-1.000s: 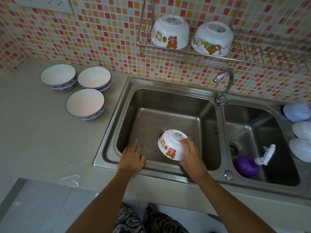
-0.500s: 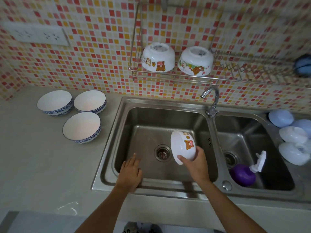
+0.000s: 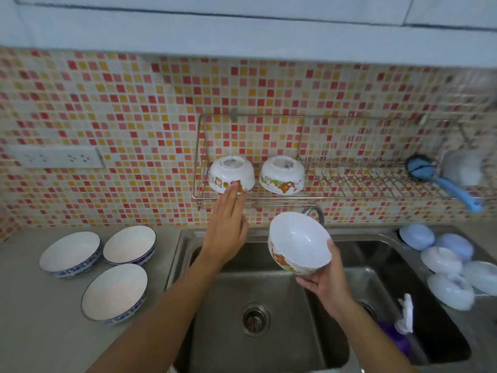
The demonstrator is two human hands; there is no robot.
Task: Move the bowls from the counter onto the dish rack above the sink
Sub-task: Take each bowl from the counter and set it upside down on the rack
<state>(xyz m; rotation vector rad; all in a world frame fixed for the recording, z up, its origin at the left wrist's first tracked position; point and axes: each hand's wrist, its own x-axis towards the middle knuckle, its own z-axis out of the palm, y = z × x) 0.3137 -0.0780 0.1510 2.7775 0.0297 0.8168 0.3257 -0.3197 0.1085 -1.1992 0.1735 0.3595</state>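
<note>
Two white bowls with bear pictures, one (image 3: 231, 176) and another (image 3: 282, 176), already sit upside down on the wire dish rack (image 3: 349, 196). The left hand (image 3: 227, 230) has straight fingers (image 3: 233, 193) close together, touching the first one. The right hand (image 3: 326, 281) fingers curl under a third bear bowl (image 3: 298, 242), below the rack. Left of both hands, three blue-rimmed bowls (image 3: 114, 292) wait on the table (image 3: 29, 319), so I think about half is left

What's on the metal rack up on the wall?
Two cartoon bowls sit upside down on the dish rack. The left hand touches one. What's underneath them is hidden.
</note>
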